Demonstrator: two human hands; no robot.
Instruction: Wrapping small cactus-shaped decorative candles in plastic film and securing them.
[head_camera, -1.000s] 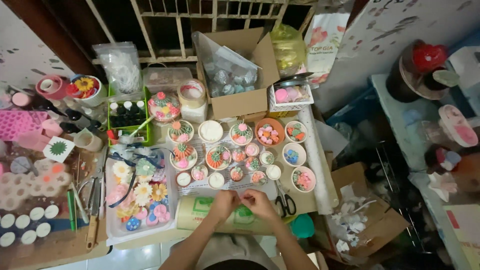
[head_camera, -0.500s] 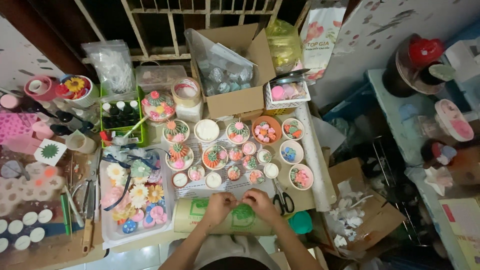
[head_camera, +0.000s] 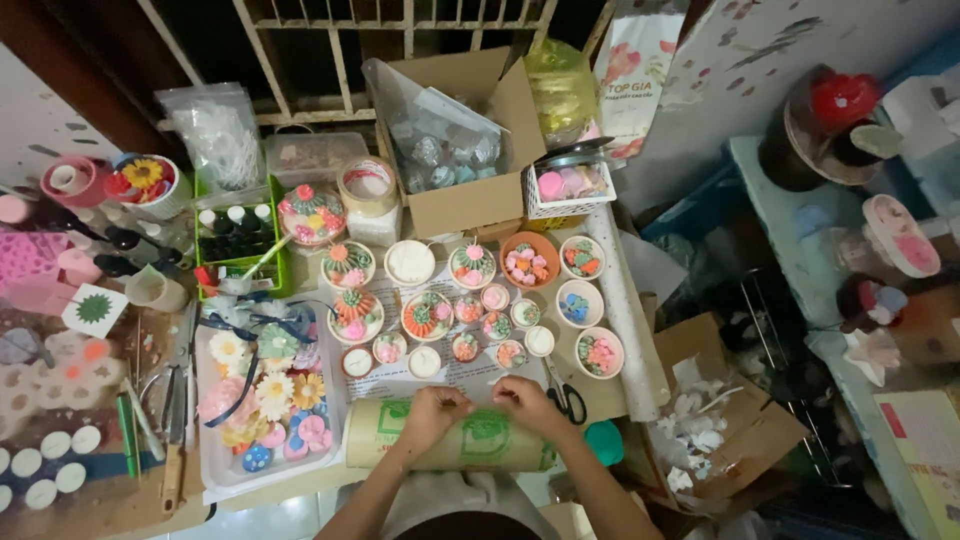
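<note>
Both hands, the left hand (head_camera: 432, 408) and the right hand (head_camera: 524, 401), close with bent fingers around something too small to see, above the beige paper roll with green prints (head_camera: 450, 445) lying on the counter (head_camera: 120, 500).

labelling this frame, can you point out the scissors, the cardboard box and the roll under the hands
scissors (head_camera: 570, 400), head view, on the black handles
cardboard box (head_camera: 465, 205), head view, on its front wall
roll (head_camera: 480, 445), head view, on its paper face

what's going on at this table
A person's left hand and right hand meet over a paper roll lying at the table's near edge, fingers pinched together on something too small to tell. Beyond them stand small bowls of flower-shaped pieces, scissors to the right, and a tray of flowers to the left.
</note>
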